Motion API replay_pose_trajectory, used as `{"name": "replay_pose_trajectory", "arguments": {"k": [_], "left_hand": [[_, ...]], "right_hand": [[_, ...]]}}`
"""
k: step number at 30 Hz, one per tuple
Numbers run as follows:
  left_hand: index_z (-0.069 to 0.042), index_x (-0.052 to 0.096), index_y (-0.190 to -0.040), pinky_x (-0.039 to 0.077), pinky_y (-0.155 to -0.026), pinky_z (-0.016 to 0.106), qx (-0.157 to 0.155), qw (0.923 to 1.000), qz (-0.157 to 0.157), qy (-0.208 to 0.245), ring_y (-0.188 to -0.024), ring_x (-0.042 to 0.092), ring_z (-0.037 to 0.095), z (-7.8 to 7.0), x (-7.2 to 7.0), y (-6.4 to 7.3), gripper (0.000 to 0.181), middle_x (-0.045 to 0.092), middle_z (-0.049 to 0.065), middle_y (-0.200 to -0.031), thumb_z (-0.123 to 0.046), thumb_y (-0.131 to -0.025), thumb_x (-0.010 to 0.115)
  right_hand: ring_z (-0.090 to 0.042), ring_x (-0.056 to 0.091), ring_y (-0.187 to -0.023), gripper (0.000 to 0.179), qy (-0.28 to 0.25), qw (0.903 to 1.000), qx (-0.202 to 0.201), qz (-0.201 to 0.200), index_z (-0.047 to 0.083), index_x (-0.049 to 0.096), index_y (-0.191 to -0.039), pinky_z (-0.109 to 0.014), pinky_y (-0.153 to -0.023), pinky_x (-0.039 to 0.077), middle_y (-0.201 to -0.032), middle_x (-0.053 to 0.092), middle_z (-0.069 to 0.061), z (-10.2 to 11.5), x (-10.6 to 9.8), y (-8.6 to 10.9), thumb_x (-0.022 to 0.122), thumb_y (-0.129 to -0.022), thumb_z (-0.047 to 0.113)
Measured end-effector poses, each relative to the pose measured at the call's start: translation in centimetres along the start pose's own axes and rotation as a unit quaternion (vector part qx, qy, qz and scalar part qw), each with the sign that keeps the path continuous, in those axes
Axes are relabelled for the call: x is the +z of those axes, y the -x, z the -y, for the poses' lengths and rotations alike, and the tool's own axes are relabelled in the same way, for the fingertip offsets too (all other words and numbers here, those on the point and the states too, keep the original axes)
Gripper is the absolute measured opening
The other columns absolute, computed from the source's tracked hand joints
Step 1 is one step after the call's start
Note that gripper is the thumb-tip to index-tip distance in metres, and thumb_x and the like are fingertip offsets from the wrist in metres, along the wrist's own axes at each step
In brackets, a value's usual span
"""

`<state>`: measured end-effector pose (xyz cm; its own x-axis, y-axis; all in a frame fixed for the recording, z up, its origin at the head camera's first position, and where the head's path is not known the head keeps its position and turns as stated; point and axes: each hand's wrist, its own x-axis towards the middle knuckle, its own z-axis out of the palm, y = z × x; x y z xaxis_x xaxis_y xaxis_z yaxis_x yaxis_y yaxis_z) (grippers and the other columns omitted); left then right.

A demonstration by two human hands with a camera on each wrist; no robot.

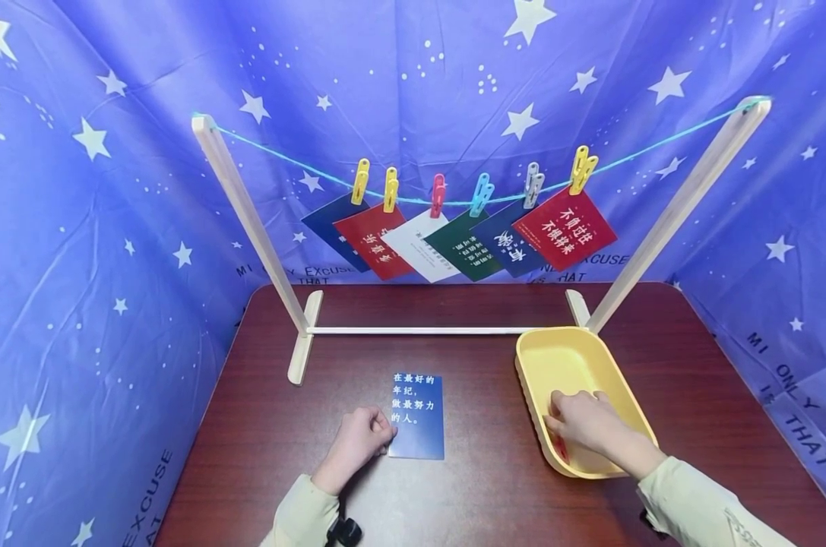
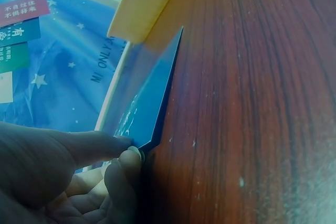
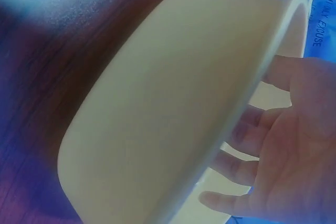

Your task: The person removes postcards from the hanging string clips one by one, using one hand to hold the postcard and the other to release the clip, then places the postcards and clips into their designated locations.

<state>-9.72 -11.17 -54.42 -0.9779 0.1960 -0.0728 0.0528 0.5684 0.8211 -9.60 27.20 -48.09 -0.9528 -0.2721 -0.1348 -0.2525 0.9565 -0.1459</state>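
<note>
My left hand [image 1: 358, 444] pinches the near-left edge of a blue card [image 1: 418, 439] with white writing, between thumb and forefinger. In the left wrist view the card [image 2: 149, 100] slants up from the fingertips, close over the wood. My right hand [image 1: 586, 418] reaches down into a yellow plastic basin [image 1: 556, 353], its fingers spread and lightly bent. A small red thing [image 1: 562, 450], partly hidden, lies in the basin just below those fingers. The right wrist view has the basin's wall [image 3: 152, 93] in front of the fingertips.
A wooden stand, its left post [image 1: 248, 220] and right post [image 1: 679, 216] joined by a low bar [image 1: 419, 330], carries a sagging green string [image 1: 283, 156]. Several cards, such as a red card [image 1: 564, 228], hang there from coloured clothespins. A starry blue curtain [image 1: 413, 76] backs the table [image 1: 262, 425].
</note>
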Motion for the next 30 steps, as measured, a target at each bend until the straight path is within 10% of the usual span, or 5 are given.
{"name": "replay_pose_trajectory", "arguments": {"k": [30], "left_hand": [[-0.007, 0.07, -0.081, 0.048, -0.054, 0.022, 0.028, 0.9957, -0.079, 0.039, -0.046, 0.055, 0.0, -0.2, -0.9, -0.5, 0.014, 0.069, 0.001, -0.063, -0.013, -0.092, 0.077]], "right_hand": [[-0.02, 0.063, -0.065, 0.017, -0.054, 0.99, -0.024, -0.128, 0.007, 0.064, -0.097, -0.041, -0.054, 0.05, -0.075, 0.064, 0.001, 1.1, -2.1, -1.9, 0.077, -0.088, 0.011]]}}
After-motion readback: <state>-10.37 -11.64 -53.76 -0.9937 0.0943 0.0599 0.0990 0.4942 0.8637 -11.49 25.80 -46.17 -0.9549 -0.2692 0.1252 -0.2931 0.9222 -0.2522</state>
